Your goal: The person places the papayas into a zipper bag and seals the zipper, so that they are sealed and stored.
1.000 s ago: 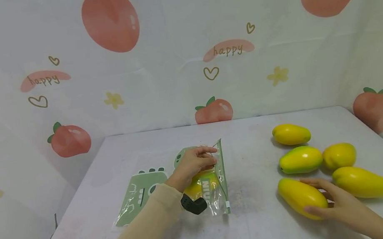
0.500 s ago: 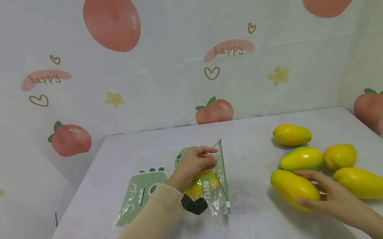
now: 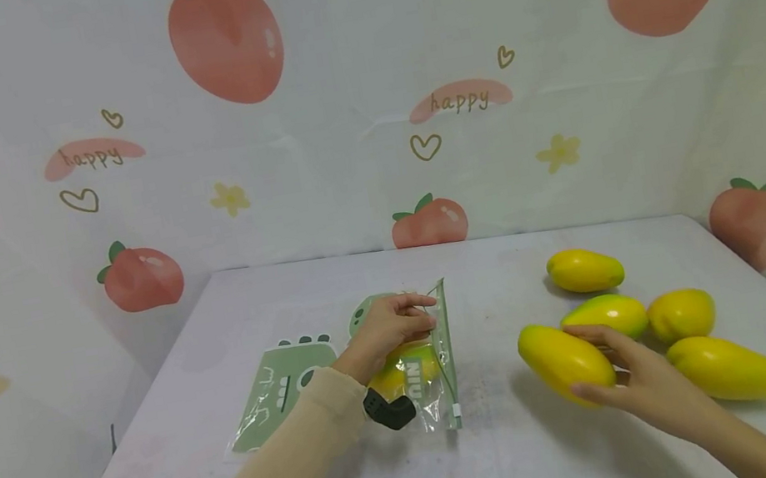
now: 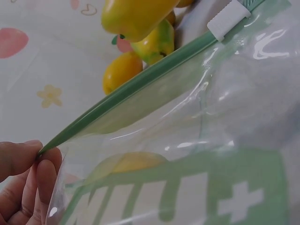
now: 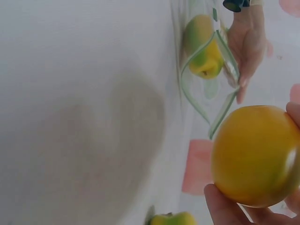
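My left hand [image 3: 387, 331] pinches the green rim of a clear slider zip bag [image 3: 447, 363]; the left wrist view shows thumb and fingers on one end of that rim, away from the white slider [image 4: 228, 19]. The bag's mouth gapes in the right wrist view, and a yellow-green mango [image 5: 204, 47] lies inside. My right hand [image 3: 646, 381] grips another yellow mango [image 3: 566, 361] between thumb and fingers. This mango is lifted above the table, to the right of the bag and apart from it.
Several more mangoes [image 3: 727, 367] lie on the right side of the white table [image 3: 498, 473]. Left of the opened bag, a green cartoon-printed bag [image 3: 281, 400] lies flat, partly behind my left forearm. A printed cloth [image 3: 342, 178] hangs behind the table.
My right hand has raised its mango off the table and carried it leftward toward the bag. The left hand and the bag have stayed in place.
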Demonstrator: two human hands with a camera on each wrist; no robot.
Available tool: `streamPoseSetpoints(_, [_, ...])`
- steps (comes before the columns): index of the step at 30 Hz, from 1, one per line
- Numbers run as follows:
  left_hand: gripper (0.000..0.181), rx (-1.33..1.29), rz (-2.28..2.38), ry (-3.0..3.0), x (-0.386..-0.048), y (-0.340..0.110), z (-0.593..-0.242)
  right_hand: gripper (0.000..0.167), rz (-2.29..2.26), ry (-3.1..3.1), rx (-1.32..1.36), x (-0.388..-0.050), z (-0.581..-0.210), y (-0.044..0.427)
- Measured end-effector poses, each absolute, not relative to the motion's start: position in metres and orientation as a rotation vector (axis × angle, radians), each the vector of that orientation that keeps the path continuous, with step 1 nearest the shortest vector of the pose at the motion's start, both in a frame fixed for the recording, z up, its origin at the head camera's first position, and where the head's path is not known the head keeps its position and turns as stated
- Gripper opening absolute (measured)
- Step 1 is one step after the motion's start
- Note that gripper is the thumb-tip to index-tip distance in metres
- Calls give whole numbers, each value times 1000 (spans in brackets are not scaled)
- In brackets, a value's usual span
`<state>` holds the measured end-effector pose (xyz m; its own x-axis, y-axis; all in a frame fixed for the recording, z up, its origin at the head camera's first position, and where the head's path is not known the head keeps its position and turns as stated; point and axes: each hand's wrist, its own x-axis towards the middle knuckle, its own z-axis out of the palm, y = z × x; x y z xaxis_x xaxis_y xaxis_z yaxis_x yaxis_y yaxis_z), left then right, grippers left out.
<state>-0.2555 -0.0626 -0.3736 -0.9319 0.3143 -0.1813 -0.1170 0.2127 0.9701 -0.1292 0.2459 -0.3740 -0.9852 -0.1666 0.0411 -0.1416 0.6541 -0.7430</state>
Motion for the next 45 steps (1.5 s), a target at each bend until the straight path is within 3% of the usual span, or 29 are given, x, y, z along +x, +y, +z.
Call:
streamPoseSetpoints(23, [34,159,1731,2186,-255,-62,-372,64,-1351,2859,-527,-158,-361,210])
streamPoseSetpoints(45, [35,143,1738,2168,-255,-61,-372,66,-1312,2652,-487,-187,-391,176])
